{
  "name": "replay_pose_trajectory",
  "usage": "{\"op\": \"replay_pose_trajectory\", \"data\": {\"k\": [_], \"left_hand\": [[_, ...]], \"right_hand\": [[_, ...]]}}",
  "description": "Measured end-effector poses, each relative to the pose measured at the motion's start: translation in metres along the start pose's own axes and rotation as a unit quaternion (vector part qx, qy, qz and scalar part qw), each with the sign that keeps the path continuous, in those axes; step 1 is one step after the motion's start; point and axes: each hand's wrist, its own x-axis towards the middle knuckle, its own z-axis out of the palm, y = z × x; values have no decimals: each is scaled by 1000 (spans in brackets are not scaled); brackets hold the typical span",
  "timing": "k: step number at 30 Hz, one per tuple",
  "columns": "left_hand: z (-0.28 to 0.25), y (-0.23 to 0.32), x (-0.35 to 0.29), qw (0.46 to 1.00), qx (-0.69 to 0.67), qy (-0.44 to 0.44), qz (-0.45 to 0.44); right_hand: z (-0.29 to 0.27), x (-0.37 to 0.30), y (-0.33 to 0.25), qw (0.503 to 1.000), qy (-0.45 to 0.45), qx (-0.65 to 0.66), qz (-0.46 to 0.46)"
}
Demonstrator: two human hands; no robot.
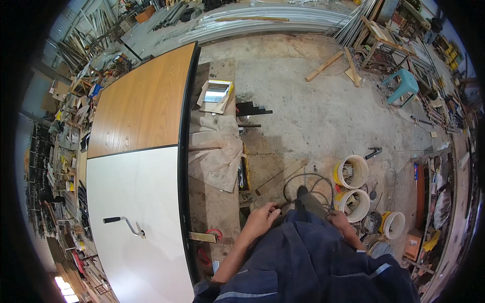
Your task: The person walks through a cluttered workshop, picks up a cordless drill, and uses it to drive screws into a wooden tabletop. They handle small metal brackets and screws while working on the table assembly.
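Panel (136,189) cut off, right hand (338,220) half hidden.
The panel runs out at the bottom and covers the left edge of my bench (217,212); a cloth (217,159) hides some of its top, out to the right edge. I can't tell whether my curled right fingers hold anything. My jacket (308,252) hides most of my legs (317,203), and the contents of the buckets (359,174) are too small to tell.

Far panel (144,103) wood-grained orange-brown; near panel (136,197) white; edging (183,177) black; stool (404,87) teal; clothing (303,257) navy with pale stripes.
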Motion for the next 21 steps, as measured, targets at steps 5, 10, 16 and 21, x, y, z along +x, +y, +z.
{"op": "replay_pose_trajectory", "data": {"k": [5,10,16,21], "left_hand": [[-12,0,10,998,-46,23,-40],[-24,9,53,992,-62,90,-66],[-33,20,141,971,-86,185,-123],[-97,56,211,912,105,375,-129]], "right_hand": [[-26,49,-43,996,-58,-37,52],[-31,127,-34,980,-91,-173,-18],[-39,257,47,799,-24,-355,-484],[-53,305,-20,961,-194,161,114]]}}
